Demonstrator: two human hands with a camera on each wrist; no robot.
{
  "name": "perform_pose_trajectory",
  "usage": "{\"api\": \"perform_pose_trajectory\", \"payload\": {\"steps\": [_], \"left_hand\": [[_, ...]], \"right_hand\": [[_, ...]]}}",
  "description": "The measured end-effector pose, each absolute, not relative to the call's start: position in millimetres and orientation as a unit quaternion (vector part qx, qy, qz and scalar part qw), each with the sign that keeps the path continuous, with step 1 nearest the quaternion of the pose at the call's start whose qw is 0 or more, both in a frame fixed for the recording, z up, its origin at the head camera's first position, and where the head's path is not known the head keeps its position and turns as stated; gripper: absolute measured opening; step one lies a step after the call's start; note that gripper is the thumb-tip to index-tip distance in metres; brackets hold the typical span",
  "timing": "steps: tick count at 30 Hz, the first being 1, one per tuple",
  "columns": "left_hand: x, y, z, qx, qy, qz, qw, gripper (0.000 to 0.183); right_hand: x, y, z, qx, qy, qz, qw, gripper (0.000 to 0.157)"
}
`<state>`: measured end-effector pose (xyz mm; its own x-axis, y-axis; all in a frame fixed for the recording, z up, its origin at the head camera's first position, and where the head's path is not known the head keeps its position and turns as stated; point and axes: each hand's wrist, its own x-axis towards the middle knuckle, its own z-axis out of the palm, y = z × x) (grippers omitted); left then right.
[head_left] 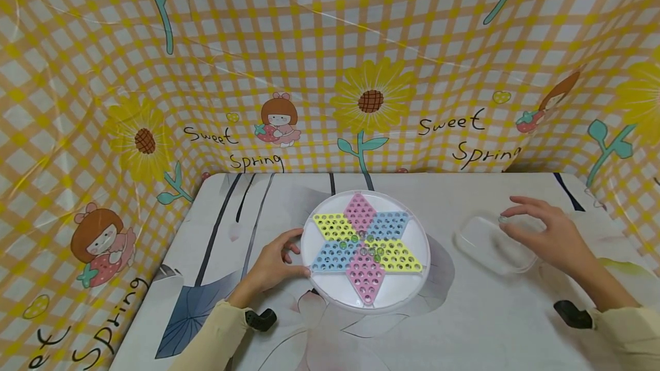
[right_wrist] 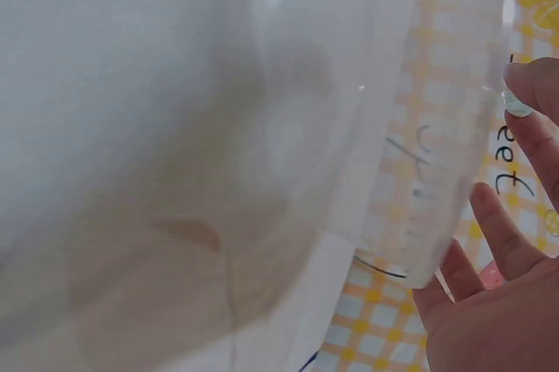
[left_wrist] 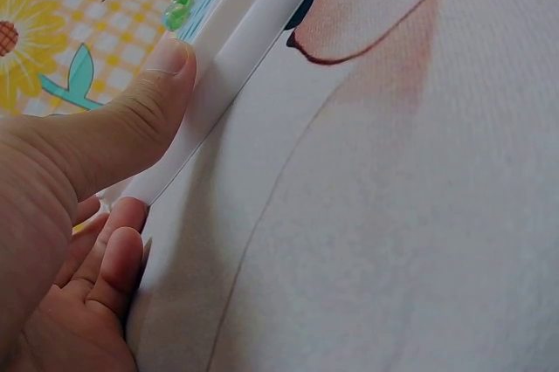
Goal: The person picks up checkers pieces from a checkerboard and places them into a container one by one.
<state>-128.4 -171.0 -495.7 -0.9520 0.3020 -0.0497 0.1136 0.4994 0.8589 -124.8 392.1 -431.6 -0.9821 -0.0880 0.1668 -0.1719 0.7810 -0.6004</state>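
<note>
A round white Chinese checkers board [head_left: 330, 291] with a pink, yellow and blue star of holes lies on the table. Several glass marbles [head_left: 343, 245], some green and some clear, sit around its middle. My left hand [head_left: 275, 262] grips the board's left edge, thumb [left_wrist: 157, 84] on the rim and curled fingers along the side. Off to the right, my right hand [head_left: 549, 236] pinches a pale glass marble [right_wrist: 517, 105] between thumb and index finger, the other fingers spread. It hangs over a clear plastic box [head_left: 471, 242], whose right part the hand partly covers in the head view.
The table [head_left: 289, 348] wears a white cloth printed with flowers and dark stems. A yellow checked curtain [head_left: 319, 33] rises behind it and at both sides. Black devices [head_left: 261, 319] are strapped at both wrists.
</note>
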Motion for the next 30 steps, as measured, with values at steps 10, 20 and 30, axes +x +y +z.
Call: {"api": "perform_pose_trajectory", "payload": {"steps": [10,20,30], "left_hand": [[-128.9,-171.1,-497.4,0.122,0.86,0.486,0.097,0.092],[-129.1,-171.3,-496.0,0.123,0.861,0.484,0.094,0.092],[-128.9,-170.9,-495.7,0.123,0.865,0.478,0.093,0.093]], "right_hand": [[-122.5,395.5,-443.3,0.092,-0.935,0.329,0.093,0.022],[-122.0,396.8,-446.8,0.096,-0.933,0.333,0.096,0.024],[-123.6,398.4,-449.2,0.099,-0.933,0.331,0.099,0.028]]}}
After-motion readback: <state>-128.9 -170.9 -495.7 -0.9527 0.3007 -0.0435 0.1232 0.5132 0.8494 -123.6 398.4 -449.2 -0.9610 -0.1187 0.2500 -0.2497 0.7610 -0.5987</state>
